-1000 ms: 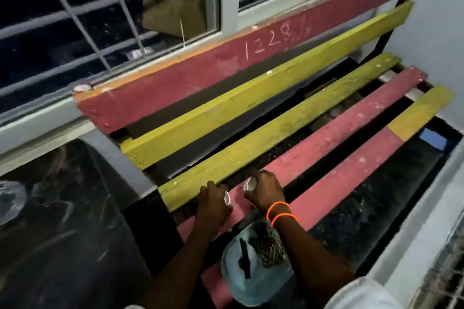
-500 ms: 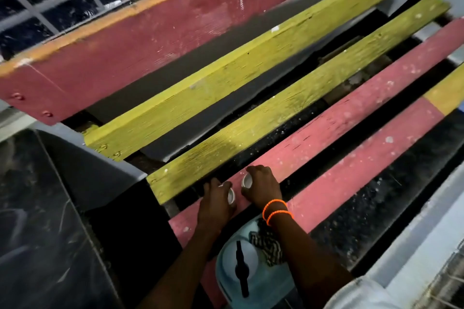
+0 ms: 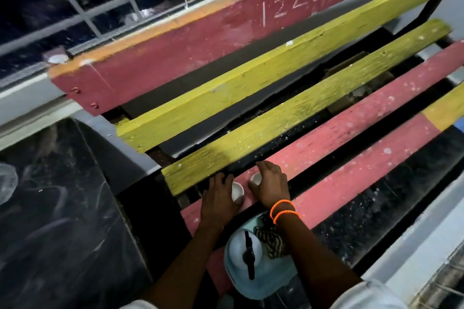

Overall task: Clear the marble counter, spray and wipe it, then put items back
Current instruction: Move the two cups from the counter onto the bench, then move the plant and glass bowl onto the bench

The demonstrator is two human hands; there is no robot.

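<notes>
We see two small white cups on the pink slat (image 3: 334, 130) of a painted wooden bench, side by side and just apart. The left hand (image 3: 218, 199) curls its fingers round the left cup (image 3: 237, 190), and the right hand (image 3: 271, 184) curls round the right cup (image 3: 256, 178); both cups stand on that slat. The right wrist carries two orange bands (image 3: 283, 209). Nearer the person than the pink slat, a pale blue container (image 3: 258, 281) holds a white lid with a dark handle and a striped cloth (image 3: 270, 239). Beyond the pink slat run two yellow slats (image 3: 296, 118), then a red back board (image 3: 190, 40) chalked 1228, with a barred window behind it. Left of the pink slat lies the dark marble counter (image 3: 57, 221).
</notes>
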